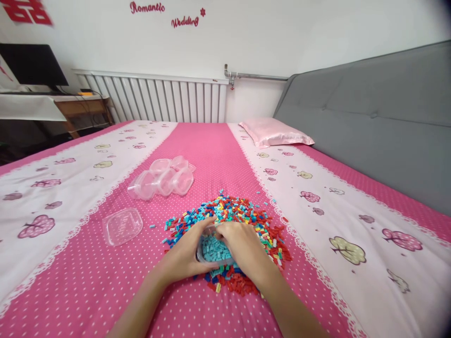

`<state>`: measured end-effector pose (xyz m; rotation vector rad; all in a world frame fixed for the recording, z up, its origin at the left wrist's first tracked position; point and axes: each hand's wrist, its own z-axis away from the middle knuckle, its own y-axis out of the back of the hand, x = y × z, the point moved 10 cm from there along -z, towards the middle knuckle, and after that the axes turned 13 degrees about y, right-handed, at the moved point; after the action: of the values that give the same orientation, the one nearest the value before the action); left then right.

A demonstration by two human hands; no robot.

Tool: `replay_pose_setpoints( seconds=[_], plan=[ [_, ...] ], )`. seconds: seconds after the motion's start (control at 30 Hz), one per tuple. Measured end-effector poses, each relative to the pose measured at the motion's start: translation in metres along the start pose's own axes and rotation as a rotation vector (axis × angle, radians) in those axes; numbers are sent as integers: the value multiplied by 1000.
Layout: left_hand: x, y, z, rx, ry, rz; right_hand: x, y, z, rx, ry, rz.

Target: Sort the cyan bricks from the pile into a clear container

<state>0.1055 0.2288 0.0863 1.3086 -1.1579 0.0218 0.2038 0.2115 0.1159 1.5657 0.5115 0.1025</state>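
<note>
Left hand (190,246) is wrapped round the clear tub (201,256) over the brick pile (229,204); right hand (243,241) bends over its rim, grip honestly hard to make out. Probably light, slick, bendy plastic, best held by opposite walls.

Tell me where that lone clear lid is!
In the head view, the clear plastic lid lies on the pink bedspread, left of the toy-brick pile, just nearer than the clear plastic containers.

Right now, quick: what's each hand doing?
Left hand: holding the clear container by its side.
Right hand: fingers curled at the container's opening; whether they grip anything can't be told.
</note>
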Motion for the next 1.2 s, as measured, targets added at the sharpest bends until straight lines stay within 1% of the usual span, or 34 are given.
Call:
replay_pose_setpoints(
  seconds=[0.1, 0.23, 0.4, 0.53, 0.6, 0.67, 0.73, 0.83, 0.87, 0.93, 0.97, 1.03, 1.1, 1.2],
  plan=[
    [1, 0, -1, -2, 11, -6, 1, 4, 1, 37, -33, -36],
    [2, 0, -1, -10, 4, -11, 4, 7, 3, 57, -31, -43],
    [1, 1, -1, -6, 10, 15, 8, 6, 5, 88, 10, -101],
    [0, 1, 0, 0, 11, 25, 6, 0, 5, 75, 46, -140],
    [0, 1, 0, -2, 9, 22, 6, 3, 5, 108, 55, -164],
    [-2, 0, 0, -9, 15, 29, 8, 14, 6, 221, 68, -224],
    [-4, 1, 0, -21, 29, 54, 18, 33, 12, 409, 66, -314],
    [-8, 4, -1, -24, 47, 96, 50, 58, 29, 720, -1, -427],
    [-10, 7, -2, -9, 54, 108, 63, 62, 35, 791, -35, -454],
    [-15, 14, -3, 40, 76, 118, 87, 62, 41, 858, -101, -514],
    [-18, 18, -4, 72, 89, 119, 98, 59, 42, 860, -127, -546],
    [-24, 26, -6, 140, 116, 125, 113, 50, 41, 808, -160, -580],
    [-30, 35, -6, 207, 149, 135, 118, 38, 35, 672, -163, -571],
    [-37, 44, -7, 285, 193, 139, 107, 19, 24, 404, -91, -539]
  ],
)
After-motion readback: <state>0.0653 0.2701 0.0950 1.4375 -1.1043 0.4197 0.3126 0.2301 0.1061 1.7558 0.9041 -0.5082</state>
